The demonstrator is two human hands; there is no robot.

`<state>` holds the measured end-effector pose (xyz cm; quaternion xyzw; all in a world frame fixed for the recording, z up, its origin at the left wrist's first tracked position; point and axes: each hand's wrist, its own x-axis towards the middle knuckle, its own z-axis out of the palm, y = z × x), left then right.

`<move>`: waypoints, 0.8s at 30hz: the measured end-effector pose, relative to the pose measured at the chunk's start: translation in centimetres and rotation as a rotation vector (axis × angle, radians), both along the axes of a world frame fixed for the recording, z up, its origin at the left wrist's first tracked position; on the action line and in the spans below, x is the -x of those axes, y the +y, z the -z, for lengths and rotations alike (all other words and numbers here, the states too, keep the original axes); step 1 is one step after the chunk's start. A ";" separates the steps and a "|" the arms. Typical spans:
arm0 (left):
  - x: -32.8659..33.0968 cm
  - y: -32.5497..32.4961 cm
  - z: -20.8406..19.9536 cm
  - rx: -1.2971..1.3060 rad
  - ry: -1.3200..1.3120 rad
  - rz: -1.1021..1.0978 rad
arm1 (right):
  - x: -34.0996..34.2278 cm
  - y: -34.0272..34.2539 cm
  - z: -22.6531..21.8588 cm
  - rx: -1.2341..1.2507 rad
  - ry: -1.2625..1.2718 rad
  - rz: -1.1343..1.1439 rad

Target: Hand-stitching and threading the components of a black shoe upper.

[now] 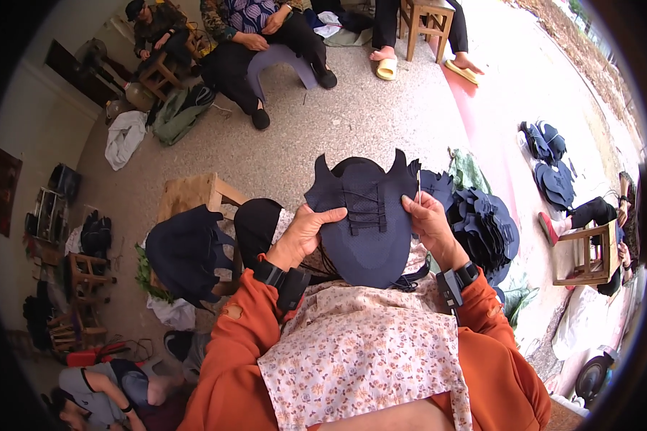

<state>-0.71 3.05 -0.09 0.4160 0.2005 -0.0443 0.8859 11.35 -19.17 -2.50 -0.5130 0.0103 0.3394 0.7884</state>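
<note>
A flat navy shoe upper point(370, 248) is spread out in front of me, its two pointed ends facing away. Dark lace runs in rows across its middle. My left hand point(302, 233) grips its left edge, the thumb lying on top beside the lacing. At the right edge my right hand point(431, 221) pinches the upper between thumb and fingers. A thin pale sliver point(419, 183) stands up by those right fingers; I cannot make out what it is. Just right of my hands lies a stack of similar navy uppers point(484, 230).
More navy uppers point(187, 251) drape at my left, by a wooden stool point(190, 195). Further bundles of uppers point(553, 183) lie on the bright ground at far right. Several people sit around, one on a purple-grey stool point(277, 61). A floral apron point(359, 345) covers my lap.
</note>
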 end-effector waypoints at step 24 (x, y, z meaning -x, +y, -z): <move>-0.7 -1.0 -0.3 -0.004 0.054 -0.022 | -0.9 2.4 -1.1 0.443 -1.066 -0.211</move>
